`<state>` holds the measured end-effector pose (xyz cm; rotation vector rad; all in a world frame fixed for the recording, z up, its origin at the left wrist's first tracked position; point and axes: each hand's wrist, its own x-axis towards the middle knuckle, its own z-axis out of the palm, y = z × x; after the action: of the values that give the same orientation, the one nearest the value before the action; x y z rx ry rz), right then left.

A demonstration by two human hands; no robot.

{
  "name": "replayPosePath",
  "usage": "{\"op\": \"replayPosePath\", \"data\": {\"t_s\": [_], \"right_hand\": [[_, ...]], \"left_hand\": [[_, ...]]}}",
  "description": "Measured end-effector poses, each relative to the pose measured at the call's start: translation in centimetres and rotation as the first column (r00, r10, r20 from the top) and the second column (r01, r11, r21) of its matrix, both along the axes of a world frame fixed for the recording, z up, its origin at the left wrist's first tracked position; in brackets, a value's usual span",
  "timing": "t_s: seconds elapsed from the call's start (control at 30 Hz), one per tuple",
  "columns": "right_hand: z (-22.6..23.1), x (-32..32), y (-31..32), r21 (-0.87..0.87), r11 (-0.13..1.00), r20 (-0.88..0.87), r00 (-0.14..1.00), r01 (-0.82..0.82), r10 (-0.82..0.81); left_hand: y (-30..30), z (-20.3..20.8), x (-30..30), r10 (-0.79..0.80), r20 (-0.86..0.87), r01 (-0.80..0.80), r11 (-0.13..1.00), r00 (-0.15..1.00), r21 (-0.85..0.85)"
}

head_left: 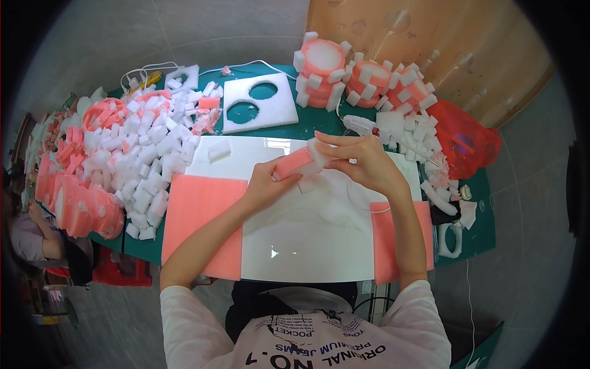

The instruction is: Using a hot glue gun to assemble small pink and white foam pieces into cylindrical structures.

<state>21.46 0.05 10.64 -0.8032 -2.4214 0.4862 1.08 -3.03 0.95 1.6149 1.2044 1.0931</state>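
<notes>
A pink foam block with white foam pieces [294, 162] is held between both hands, above the glossy white board [307, 246]. My left hand [268, 183] wraps round its pink lower end. At the upper right end, my right hand [362, 157] pinches a white foam piece against it; the exact contact is hidden by the fingers. Just beyond the right hand lies a white glue gun [359, 125]. One loose white foam block [219, 151] rests on the board to the left of the hands.
White foam blocks [144, 144] and pink foam rings [86, 206] are heaped at left. A white foam sheet with two round holes [276, 107] lies behind. Pink-and-white foam cylinders [324, 58] stand at back right, near a red plastic bag [470, 141]. Pink foam sheets [206, 215] flank the board.
</notes>
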Motion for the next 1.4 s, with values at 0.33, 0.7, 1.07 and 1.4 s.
{"op": "replayPosePath", "data": {"t_s": [0.33, 0.7, 1.07, 1.4], "right_hand": [[-0.1, -0.2, -0.5, 0.032, 0.998, 0.036, 0.998, 0.053, -0.054], [-0.1, 0.0, -0.2, -0.007, 1.0, 0.041, 0.999, 0.005, -0.005], [0.3, 0.7, 0.0, -0.051, 0.997, 0.01, 0.998, -0.061, 0.062], [0.2, 0.2, -0.7, 0.04, 0.999, 0.074, 0.996, 0.037, -0.04]], "left_hand": [[0.0, 0.3, 0.0, -0.014, -0.001, 0.014, 0.999, 1.0, -0.037], [0.2, 0.1, -0.1, -0.027, -0.01, 0.027, 1.0, 1.0, -0.012], [0.2, -0.1, 0.0, -0.037, -0.051, 0.04, 0.997, 0.998, 0.067], [0.3, -0.1, -0.2, -0.038, -0.044, 0.041, 0.997, 0.998, 0.064]]}}
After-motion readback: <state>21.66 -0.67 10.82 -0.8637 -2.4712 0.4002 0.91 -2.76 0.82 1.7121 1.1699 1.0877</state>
